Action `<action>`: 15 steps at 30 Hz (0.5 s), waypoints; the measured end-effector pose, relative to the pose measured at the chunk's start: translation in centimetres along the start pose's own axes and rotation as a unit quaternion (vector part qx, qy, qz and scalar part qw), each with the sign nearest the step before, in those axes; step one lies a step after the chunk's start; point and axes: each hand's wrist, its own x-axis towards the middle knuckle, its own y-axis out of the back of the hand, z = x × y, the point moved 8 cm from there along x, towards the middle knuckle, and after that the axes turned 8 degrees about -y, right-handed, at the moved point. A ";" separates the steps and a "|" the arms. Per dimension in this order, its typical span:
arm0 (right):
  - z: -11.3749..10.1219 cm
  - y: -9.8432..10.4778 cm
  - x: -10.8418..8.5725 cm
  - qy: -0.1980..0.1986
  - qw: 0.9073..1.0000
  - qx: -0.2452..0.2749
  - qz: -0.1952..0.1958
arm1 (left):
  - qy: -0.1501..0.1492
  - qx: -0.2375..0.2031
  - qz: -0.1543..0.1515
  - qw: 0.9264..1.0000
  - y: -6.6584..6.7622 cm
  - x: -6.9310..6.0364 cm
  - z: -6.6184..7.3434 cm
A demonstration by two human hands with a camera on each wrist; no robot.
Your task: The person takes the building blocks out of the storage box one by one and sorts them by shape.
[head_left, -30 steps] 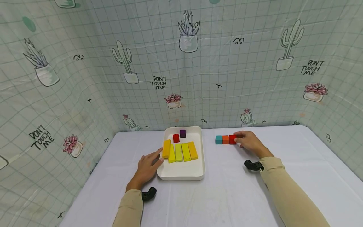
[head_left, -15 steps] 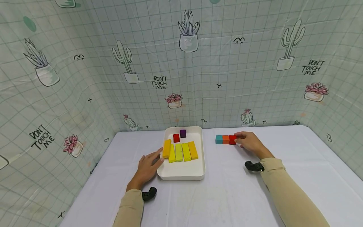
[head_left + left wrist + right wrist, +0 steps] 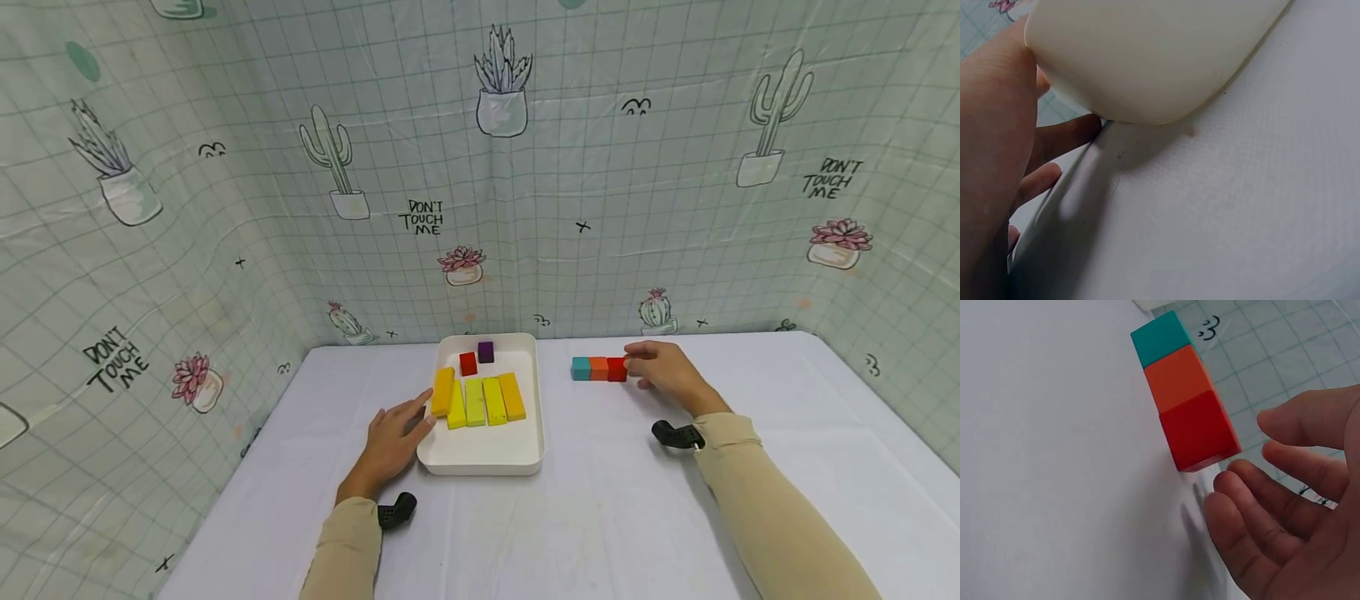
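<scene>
Cube row [image 3: 599, 369] is laid sideways, red cube [image 3: 617, 370] nearest — just left of the right hand's [image 3: 669, 373] loosely parted, empty fingers — with left hand [image 3: 390, 437] placed at tray [image 3: 480, 454].

On the table [image 3: 525, 533], the tray [image 3: 480, 450], holding bars [image 3: 475, 403] before two cubes [image 3: 468, 364], lies left of a block row [image 3: 598, 368].

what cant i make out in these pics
Left wrist: white tray, cut off by the top edge; its long blocks, hidden by its wall and that edge.
Left wrist: left hand, cut off by the left edge.
Right wrist: right hand, cut off by the right edge.
Head: second long block from the left, partly covered by the leftmost block.
</scene>
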 end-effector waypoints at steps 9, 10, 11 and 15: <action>-3.3 0.9 -0.7 0.042 0.994 0.092 0.035 | 0.000 -0.003 -0.004 1.000 -0.1 0.0 0.2; -3.9 0.7 -0.7 0.045 0.994 0.099 0.030 | 0.002 -0.003 -0.004 1.000 -0.1 0.0 0.1; -4.4 0.4 -0.6 0.048 0.993 0.106 0.024 | 0.003 -0.002 -0.004 1.000 -0.1 0.0 0.1; -6.6 -0.9 -0.3 0.057 0.989 0.135 -0.012 | 0.004 -0.003 -0.005 1.000 0.0 0.0 0.0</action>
